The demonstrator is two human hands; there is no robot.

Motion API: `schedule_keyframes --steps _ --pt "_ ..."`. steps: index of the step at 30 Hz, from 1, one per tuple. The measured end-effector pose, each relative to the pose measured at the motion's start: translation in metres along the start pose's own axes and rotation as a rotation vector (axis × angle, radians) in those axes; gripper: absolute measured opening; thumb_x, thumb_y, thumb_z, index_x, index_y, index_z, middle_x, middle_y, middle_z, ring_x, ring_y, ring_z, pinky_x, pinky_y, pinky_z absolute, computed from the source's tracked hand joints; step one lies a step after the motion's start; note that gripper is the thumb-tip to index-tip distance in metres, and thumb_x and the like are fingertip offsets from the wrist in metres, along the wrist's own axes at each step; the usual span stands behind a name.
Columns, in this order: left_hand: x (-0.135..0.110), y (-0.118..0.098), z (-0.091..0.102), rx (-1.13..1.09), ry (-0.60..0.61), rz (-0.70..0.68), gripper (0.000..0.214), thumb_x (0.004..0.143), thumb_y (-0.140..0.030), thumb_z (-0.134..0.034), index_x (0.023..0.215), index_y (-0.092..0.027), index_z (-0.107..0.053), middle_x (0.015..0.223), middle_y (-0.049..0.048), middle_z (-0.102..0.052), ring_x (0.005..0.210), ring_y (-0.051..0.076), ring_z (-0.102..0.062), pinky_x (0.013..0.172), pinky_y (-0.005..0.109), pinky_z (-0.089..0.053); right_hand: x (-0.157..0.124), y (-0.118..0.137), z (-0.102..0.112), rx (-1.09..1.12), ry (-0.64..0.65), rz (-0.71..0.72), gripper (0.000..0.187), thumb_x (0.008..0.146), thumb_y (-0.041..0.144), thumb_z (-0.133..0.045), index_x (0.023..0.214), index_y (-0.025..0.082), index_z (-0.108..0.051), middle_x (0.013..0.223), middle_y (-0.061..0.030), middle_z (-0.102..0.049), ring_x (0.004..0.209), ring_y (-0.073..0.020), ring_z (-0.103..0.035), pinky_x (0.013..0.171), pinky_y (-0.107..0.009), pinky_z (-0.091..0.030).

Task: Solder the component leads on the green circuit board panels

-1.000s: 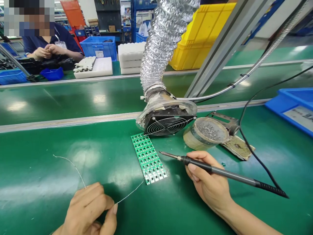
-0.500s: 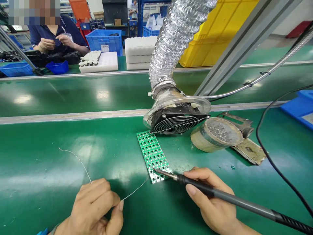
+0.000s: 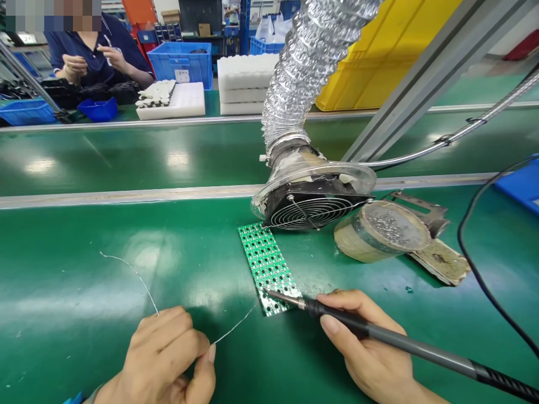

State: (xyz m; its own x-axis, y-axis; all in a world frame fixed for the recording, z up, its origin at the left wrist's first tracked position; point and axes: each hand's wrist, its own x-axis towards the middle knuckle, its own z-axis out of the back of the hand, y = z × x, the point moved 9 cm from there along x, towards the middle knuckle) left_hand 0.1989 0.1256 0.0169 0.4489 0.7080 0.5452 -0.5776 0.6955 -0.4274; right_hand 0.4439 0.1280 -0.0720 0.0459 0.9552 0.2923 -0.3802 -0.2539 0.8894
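A soldering iron (image 3: 379,332) lies in the grip of my right hand (image 3: 370,348), its metal tip over the lower part of a green circuit board panel (image 3: 269,264). Whether the tip touches the board I cannot tell. My left hand (image 3: 164,353) pinches a thin strand of solder wire (image 3: 236,326) between thumb and forefinger. One end of the wire points toward the board's lower left edge, just short of it. The other end rises in a curve behind my knuckles. Dark round spots in rows cover the panel, which lies flat on the green bench.
A fume extractor fan (image 3: 311,210) on a silver duct (image 3: 320,67) hangs at the board's far end. Right of it stand a tub of solder bits (image 3: 379,235) and a metal iron holder (image 3: 425,213). A black cable (image 3: 475,264) curves at right. Across the bench sits another person (image 3: 92,56).
The view has shifted slightly, so the board, fan and tub appear a little further right. Both hands keep their holds, and the iron's tip stays over the board's lower part.
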Motion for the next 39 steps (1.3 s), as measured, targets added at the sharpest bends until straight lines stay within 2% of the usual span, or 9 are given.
schedule_keyframes --steps 15,28,31,36,39 --pt "0.001 -0.001 -0.003 -0.007 0.006 -0.004 0.02 0.077 0.0 -0.053 0.068 -0.018 -0.054 0.052 -0.0044 -0.037 0.048 0.01 -0.031 0.047 0.029 -0.022 0.001 -0.002 -0.005 -0.018 0.048 -0.022 0.009 0.09 0.027 -0.061 0.098 0.026 -0.063 0.058 0.004 -0.054 0.048 -0.0116 -0.048 0.046 -0.021 -0.04" --pt "-0.003 0.004 -0.007 0.006 0.017 0.0 0.02 0.078 0.0 -0.054 0.069 -0.018 -0.054 0.054 -0.0038 -0.04 0.05 0.011 -0.031 0.048 0.03 -0.021 -0.001 -0.004 -0.007 -0.025 0.073 -0.039 0.01 0.089 0.026 -0.062 0.099 0.026 -0.063 0.061 0.0032 -0.056 0.049 -0.0123 -0.049 0.047 -0.022 -0.041" --pt "-0.003 0.004 -0.01 -0.005 0.015 -0.007 0.019 0.077 0.0 -0.055 0.07 -0.017 -0.055 0.054 -0.0037 -0.039 0.051 0.011 -0.031 0.048 0.03 -0.021 -0.001 -0.005 -0.004 0.008 0.047 -0.043 0.01 0.089 0.026 -0.062 0.099 0.025 -0.063 0.061 0.0029 -0.056 0.049 -0.0122 -0.048 0.046 -0.022 -0.04" --pt "-0.002 0.001 -0.013 -0.012 0.004 -0.009 0.019 0.076 0.0 -0.057 0.07 -0.017 -0.055 0.054 -0.0035 -0.042 0.05 0.011 -0.032 0.048 0.03 -0.022 0.0 -0.01 0.01 0.109 -0.128 -0.111 0.009 0.088 0.031 -0.064 0.094 0.024 -0.065 0.064 0.0014 -0.056 0.05 -0.0112 -0.046 0.046 -0.022 -0.037" --pt "-0.002 -0.001 -0.015 -0.012 0.005 -0.014 0.019 0.076 0.0 -0.057 0.07 -0.017 -0.055 0.054 -0.0035 -0.04 0.051 0.011 -0.032 0.048 0.03 -0.022 0.0 -0.013 0.009 0.135 -0.123 -0.148 0.008 0.089 0.031 -0.063 0.092 0.024 -0.065 0.061 0.0028 -0.053 0.047 -0.0101 -0.043 0.043 -0.021 -0.033"
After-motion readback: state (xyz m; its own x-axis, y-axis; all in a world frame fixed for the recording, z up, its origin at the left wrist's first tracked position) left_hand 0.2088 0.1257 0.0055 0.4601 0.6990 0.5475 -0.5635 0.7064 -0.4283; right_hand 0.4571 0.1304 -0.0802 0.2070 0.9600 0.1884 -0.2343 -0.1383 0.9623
